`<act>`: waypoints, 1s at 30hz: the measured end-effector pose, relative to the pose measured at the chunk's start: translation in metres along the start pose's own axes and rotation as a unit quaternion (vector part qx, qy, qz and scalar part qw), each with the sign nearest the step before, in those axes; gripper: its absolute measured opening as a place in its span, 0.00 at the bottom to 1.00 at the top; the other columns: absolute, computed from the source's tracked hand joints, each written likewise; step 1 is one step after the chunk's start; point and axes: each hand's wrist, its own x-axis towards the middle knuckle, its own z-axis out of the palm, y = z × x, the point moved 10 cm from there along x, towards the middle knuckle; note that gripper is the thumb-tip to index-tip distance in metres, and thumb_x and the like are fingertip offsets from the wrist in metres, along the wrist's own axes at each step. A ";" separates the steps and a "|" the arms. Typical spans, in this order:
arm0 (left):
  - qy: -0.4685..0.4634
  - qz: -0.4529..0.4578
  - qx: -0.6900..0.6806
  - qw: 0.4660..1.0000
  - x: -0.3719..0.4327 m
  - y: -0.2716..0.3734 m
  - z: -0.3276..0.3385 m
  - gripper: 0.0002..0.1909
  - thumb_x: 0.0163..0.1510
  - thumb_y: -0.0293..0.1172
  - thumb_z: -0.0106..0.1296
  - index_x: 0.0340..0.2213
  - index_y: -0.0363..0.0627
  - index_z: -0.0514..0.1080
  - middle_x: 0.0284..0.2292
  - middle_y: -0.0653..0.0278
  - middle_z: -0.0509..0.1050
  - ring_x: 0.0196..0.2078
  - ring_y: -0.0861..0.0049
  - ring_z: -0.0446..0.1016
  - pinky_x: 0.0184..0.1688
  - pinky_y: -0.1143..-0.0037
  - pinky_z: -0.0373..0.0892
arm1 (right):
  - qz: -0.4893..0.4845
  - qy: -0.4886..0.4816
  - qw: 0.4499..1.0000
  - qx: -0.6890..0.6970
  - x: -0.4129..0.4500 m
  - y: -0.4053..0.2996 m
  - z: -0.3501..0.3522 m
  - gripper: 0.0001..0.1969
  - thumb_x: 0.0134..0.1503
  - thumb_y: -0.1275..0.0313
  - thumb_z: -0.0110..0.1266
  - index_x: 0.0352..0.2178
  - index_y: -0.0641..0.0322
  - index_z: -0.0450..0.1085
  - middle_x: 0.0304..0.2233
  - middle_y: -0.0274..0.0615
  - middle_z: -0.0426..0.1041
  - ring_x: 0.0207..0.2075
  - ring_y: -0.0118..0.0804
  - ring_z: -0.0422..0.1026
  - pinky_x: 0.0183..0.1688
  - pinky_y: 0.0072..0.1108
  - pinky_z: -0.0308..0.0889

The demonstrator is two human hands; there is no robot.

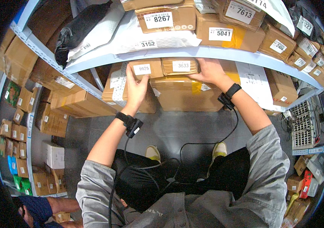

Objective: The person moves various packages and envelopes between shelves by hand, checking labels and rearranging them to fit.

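Observation:
Two small cardboard boxes sit side by side just under the edge of a blue-grey metal shelf [179,54], above a large taped carton [176,95]. My left hand [136,88] grips the left small box [152,65], fingers along its left side and thumb at its lower front edge. On the other side, my right hand [210,71] grips the right small box [179,72], with the thumb low near its bottom corner. Both boxes bear white labels. The fingertips of my right hand are partly hidden under the shelf edge. A black strap with a small cabled device circles each wrist.
Labelled cartons [166,21] and white mailer bags [162,42] crowd the shelf above. A black cable [207,144] loops between my wrists. Racks of parcels [15,128] stand left; plastic crates [303,125] stand right. Another person's leg [62,205] shows at lower left.

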 end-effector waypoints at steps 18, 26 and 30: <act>0.038 0.022 0.188 0.981 -0.004 0.021 0.008 0.61 0.35 0.42 0.75 0.58 0.25 0.45 0.50 0.39 0.66 0.55 0.54 0.67 0.57 0.65 0.65 | -0.002 -0.022 0.999 -0.024 -0.004 -0.014 -0.007 0.43 0.43 0.41 0.63 0.59 0.42 0.60 0.41 0.56 0.70 0.34 0.57 0.76 0.32 0.40 0.74; 0.066 0.060 0.256 0.962 -0.003 0.031 -0.008 0.55 0.30 0.43 0.76 0.52 0.29 0.54 0.48 0.45 0.64 0.52 0.56 0.66 0.57 0.64 0.64 | 0.021 -0.053 0.998 -0.009 -0.004 -0.018 0.005 0.46 0.37 0.49 0.69 0.60 0.41 0.60 0.35 0.50 0.71 0.36 0.53 0.75 0.35 0.37 0.73; 0.031 0.043 0.214 0.975 -0.007 0.041 -0.001 0.73 0.26 0.46 0.77 0.62 0.28 0.39 0.55 0.38 0.55 0.59 0.46 0.56 0.64 0.60 0.56 | -0.005 0.013 1.000 0.015 -0.014 -0.004 0.011 0.46 0.34 0.56 0.71 0.58 0.48 0.63 0.39 0.52 0.71 0.36 0.54 0.75 0.36 0.36 0.73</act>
